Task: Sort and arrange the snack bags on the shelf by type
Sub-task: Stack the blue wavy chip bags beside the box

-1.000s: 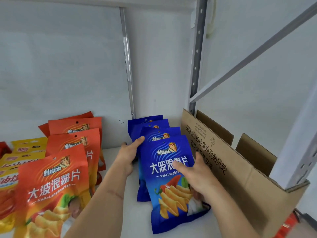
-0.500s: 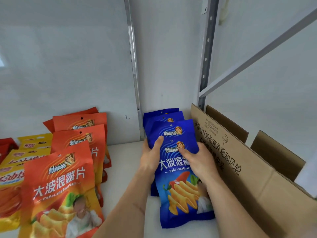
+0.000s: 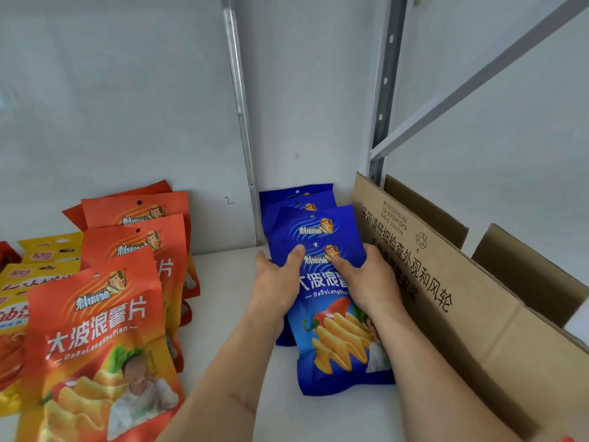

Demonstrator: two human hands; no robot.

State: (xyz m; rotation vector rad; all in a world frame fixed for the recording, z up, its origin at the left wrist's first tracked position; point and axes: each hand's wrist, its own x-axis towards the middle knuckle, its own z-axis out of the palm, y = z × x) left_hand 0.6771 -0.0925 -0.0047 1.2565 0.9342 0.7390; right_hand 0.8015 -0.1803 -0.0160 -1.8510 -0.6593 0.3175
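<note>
A row of several blue chip bags (image 3: 322, 224) leans toward the back wall of the white shelf (image 3: 223, 282). The front blue bag (image 3: 338, 346) lies over the others. My left hand (image 3: 277, 282) grips its left edge with the thumb on its face. Its right edge is gripped the same way by my right hand (image 3: 369, 282). To the left stands a row of orange chip bags (image 3: 95, 330), and yellow bags (image 3: 41, 269) sit at the far left.
An open cardboard box (image 3: 462, 298) stands right beside the blue bags, its flap up. A grey shelf upright (image 3: 385, 90) and diagonal brace rise behind it. A red bag (image 3: 6, 256) peeks in at the left edge.
Both hands have slid up the front blue bag from its middle to near its top. The blue bags now sit pushed closer together toward the back wall.
</note>
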